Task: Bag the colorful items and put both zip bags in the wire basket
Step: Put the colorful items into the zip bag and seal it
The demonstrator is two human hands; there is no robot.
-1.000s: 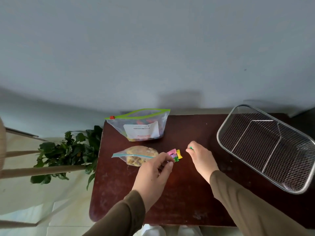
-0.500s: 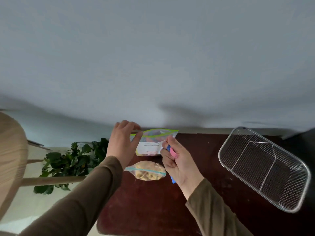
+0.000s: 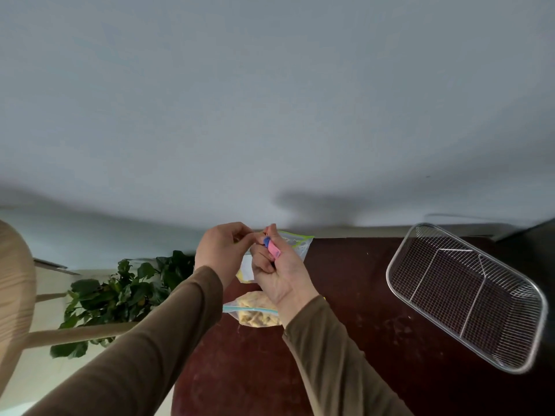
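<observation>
A clear zip bag with a green zipper (image 3: 300,246) stands at the back of the dark red table (image 3: 345,295), mostly hidden behind my hands. My left hand (image 3: 223,250) pinches the bag's top edge. My right hand (image 3: 277,271) is closed on small colorful items (image 3: 271,247), pink and blue ones showing, right at the bag's mouth. A second zip bag with a blue zipper (image 3: 255,310), full of yellowish pieces, lies flat on the table under my right wrist. The wire basket (image 3: 468,295) sits at the right with nothing in it.
A green leafy plant (image 3: 120,292) stands beside the table's left edge. A light wooden chair (image 3: 15,295) is at the far left. A grey wall runs behind the table.
Both hands left the table middle, where they gathered the colorful items, and rose to the green-zipper bag. My left hand now pinches its top and the right holds the items at the opening.
</observation>
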